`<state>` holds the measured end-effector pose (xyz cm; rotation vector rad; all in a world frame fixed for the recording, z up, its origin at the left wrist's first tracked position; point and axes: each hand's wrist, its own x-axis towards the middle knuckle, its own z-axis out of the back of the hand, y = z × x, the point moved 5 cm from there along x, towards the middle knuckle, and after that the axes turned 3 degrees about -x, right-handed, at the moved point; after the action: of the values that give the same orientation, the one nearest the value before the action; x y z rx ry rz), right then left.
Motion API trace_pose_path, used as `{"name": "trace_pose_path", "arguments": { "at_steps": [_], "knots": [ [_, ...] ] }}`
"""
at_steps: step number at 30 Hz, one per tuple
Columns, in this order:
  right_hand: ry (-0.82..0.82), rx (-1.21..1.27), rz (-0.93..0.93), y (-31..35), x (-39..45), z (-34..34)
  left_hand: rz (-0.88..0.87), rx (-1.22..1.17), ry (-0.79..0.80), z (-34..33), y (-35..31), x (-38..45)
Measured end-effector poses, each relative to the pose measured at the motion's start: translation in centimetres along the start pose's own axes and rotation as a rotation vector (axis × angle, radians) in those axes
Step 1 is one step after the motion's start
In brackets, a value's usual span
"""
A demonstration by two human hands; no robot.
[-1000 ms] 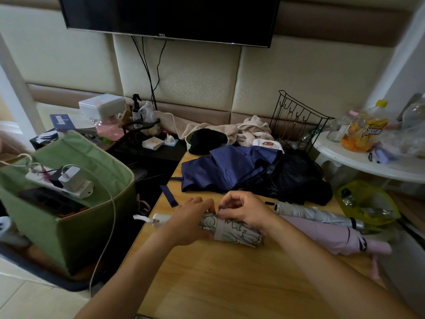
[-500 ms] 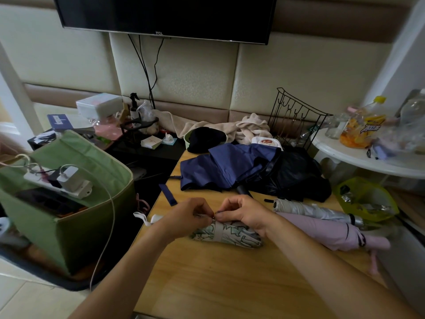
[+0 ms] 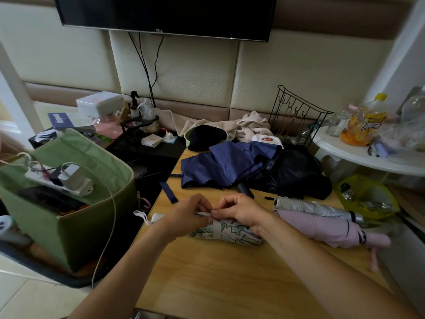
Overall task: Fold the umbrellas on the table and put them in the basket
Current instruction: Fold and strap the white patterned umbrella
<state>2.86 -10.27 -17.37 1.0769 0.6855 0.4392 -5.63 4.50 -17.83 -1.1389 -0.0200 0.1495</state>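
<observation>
Both arms reach forward. The left hand (image 3: 186, 217) and right hand (image 3: 239, 210) meet — fingers curled, pinching together, knuckles up.

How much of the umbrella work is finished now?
Done: silver umbrella and pink umbrella lie rolled. In hand: both hands, left and right, pinch the strap of the green-patterned umbrella. Left: the loose navy umbrella; moving all into the green fabric basket.
</observation>
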Motion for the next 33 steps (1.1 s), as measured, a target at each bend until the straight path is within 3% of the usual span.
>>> {"name": "trace_pose_path", "arguments": {
  "at_steps": [7,20,26,33],
  "knots": [
    [0.026,-0.059,-0.122,0.8,-0.1,0.0,-0.012,0.023,0.027,-0.1,-0.3,-0.2],
    [-0.049,-0.262,-0.085,1.3,0.3,-0.9,0.002,0.043,0.032,0.1,0.1,-0.1],
    [-0.012,-0.35,-0.207,1.7,0.4,-1.1,-0.031,0.059,0.032,0.2,0.1,-0.3],
    [0.017,-0.439,-0.258,1.5,0.5,-1.3,-0.107,0.269,0.063,0.3,0.4,-0.1]
  ]
}}
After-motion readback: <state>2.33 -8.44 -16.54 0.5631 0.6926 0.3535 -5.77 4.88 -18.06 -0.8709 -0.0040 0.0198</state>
